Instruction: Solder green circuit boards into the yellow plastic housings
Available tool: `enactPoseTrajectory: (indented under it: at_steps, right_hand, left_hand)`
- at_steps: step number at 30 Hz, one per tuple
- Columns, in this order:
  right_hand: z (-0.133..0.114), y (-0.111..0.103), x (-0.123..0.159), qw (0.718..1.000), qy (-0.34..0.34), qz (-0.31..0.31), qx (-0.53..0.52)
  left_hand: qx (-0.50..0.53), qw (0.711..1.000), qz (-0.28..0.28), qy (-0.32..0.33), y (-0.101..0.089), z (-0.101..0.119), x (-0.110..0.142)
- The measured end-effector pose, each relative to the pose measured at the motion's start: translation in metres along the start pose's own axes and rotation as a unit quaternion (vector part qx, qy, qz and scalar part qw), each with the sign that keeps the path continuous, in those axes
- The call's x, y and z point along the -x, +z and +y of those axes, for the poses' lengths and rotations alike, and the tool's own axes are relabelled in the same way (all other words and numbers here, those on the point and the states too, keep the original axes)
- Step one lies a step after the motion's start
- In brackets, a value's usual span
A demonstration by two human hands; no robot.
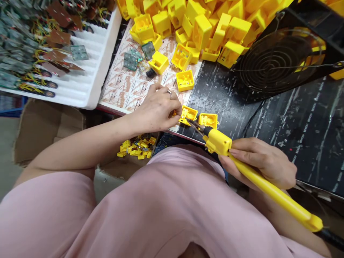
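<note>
My right hand (262,163) grips a yellow soldering iron (264,184) by its handle. Its metal tip points left and down into a small open yellow plastic case (189,114) near the table's front edge. My left hand (162,107), with a ring on one finger, is at that case's left side. Its fingers are curled and pinched together; a bit of orange-yellow shows between them, but what they hold is not clear. Beside the first case, to its right, lies another open yellow case (208,120), partly behind the iron. A third open case (185,80) rests just beyond my left hand.
Yellow cases (201,30) are heaped at the back. A black fan (282,61) stands at right. Green circuit boards (130,61) lie near the heap. At left, a white foam tray (92,86) holds wired boards. Below the table sits a box of small yellow parts (138,147).
</note>
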State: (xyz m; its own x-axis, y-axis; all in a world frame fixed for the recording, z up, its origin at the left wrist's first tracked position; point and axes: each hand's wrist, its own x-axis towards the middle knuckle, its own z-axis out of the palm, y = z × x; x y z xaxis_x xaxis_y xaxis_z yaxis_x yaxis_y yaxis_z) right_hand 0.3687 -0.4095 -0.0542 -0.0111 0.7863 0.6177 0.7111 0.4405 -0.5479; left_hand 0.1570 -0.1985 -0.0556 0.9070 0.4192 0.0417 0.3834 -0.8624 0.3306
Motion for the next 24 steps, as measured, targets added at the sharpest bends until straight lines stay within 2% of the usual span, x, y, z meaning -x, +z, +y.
enactPoseTrajectory:
  at_steps: [5, 12, 15, 18, 22, 24]
  right_hand:
    - [0.000, 0.004, -0.008, 0.999, -0.034, -0.010, 0.035]
    - [-0.004, 0.000, -0.014, 0.994, -0.066, -0.074, 0.049]
    - [-0.008, -0.008, -0.014, 0.994, -0.041, -0.083, 0.049]
    - [-0.008, -0.013, -0.011, 0.997, 0.005, -0.049, 0.065]
    - [-0.002, -0.013, -0.002, 0.997, 0.003, -0.011, 0.072]
    - [0.001, -0.015, 0.006, 0.996, 0.051, 0.016, 0.072]
  left_hand:
    - [-0.014, 1.000, -0.001, 0.001, 0.000, 0.002, -0.003]
    - [-0.037, 0.999, -0.018, 0.017, 0.000, 0.002, -0.008]
    - [-0.035, 0.999, -0.011, 0.020, 0.001, 0.002, -0.009]
    - [-0.037, 0.999, -0.007, 0.029, 0.001, 0.002, -0.011]
    - [-0.039, 0.999, -0.008, 0.031, -0.001, 0.002, -0.011]
    - [-0.041, 0.999, -0.009, 0.030, -0.001, 0.001, -0.011]
